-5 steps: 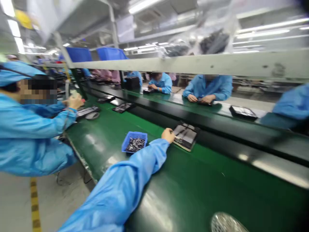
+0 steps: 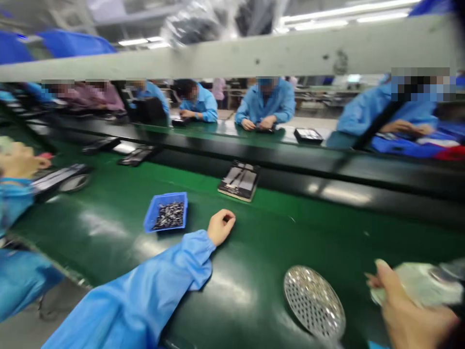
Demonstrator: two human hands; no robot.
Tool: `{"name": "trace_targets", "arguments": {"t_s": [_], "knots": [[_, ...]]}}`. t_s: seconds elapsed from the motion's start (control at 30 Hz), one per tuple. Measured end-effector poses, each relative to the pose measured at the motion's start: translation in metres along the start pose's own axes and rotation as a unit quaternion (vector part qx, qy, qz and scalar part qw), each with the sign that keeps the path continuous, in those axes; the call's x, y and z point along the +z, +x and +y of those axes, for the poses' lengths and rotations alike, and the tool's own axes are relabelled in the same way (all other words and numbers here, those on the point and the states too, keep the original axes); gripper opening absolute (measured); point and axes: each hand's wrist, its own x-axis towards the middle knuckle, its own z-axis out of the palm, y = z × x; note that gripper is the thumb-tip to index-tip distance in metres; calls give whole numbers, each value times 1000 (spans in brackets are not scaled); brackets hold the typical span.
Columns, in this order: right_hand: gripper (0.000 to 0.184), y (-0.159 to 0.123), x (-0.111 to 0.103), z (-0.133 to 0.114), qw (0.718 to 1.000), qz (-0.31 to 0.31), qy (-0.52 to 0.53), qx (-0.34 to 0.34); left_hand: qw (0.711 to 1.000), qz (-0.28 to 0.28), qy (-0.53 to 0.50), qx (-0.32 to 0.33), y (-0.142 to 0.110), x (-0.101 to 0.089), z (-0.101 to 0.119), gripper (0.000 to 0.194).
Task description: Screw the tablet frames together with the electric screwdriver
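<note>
My left hand point(image 2: 221, 227) is over the green bench with its fingers curled and the thumb near the index finger; anything inside is too small or hidden to make out. Beyond it lies a flat black-and-grey device point(image 2: 240, 181), apart from the hand. To its left stands a blue bin point(image 2: 148, 222) of small black and silver parts point(image 2: 170, 215). At the lower right, my right hand point(image 2: 410, 310) is wrapped round a pale, blurred electric screwdriver point(image 2: 425, 283). Left of that hand lies a round perforated plate point(image 2: 308, 310) with small shiny pieces, likely screws, on it.
More devices point(image 2: 136, 155) lie along the green bench point(image 2: 261, 242) at the left, beside a co-worker's hand point(image 2: 22, 160). A raised ledge point(image 2: 203, 140) runs behind, with several co-workers point(image 2: 267, 104) across it. A pale beam point(image 2: 218, 55) crosses overhead.
My left hand has drawn back from the device towards me. The view has turned right, bringing my right hand with the screwdriver and the whole perforated plate into sight.
</note>
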Motion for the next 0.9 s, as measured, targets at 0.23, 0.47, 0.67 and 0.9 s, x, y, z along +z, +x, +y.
{"name": "trace_targets", "arguments": {"t_s": [0.23, 0.47, 0.67, 0.9], "knots": [[54, 22, -1, 18, 994, 15, -79, -68, 972, -162, 61, 160, -27, 11, -18, 29], [49, 29, -8, 25, 991, -37, -93, -92, 971, -167, 87, 148, -15, 12, -16, 32], [56, 32, -7, 23, 975, -48, -159, -150, 901, -167, 119, 382, -43, 43, 21, 26], [68, 19, -3, 11, 966, 62, -207, -144, 765, -385, 207, 472, -58, 130, 77, 100]]}}
